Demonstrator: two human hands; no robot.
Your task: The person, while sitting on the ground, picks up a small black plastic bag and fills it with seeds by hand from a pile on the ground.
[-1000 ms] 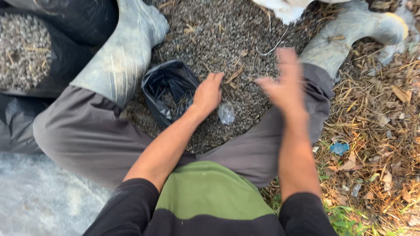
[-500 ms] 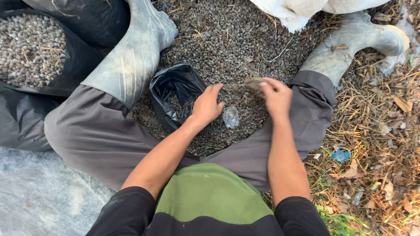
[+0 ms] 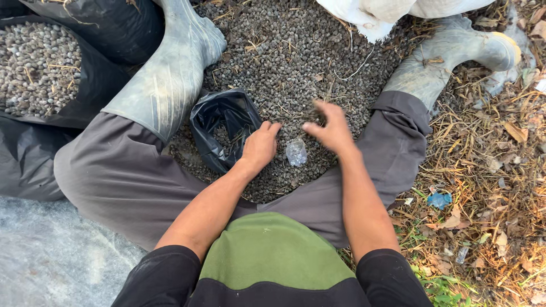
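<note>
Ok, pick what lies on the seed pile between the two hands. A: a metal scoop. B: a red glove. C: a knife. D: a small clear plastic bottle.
D: a small clear plastic bottle lies on the dark seeds, with the left hand on one side and the right hand on the other.

The right hand (image 3: 330, 133) is blurred; its grip cannot be judged. Beside it, the small black plastic bag's (image 3: 219, 122) contents are mostly hidden.
</note>
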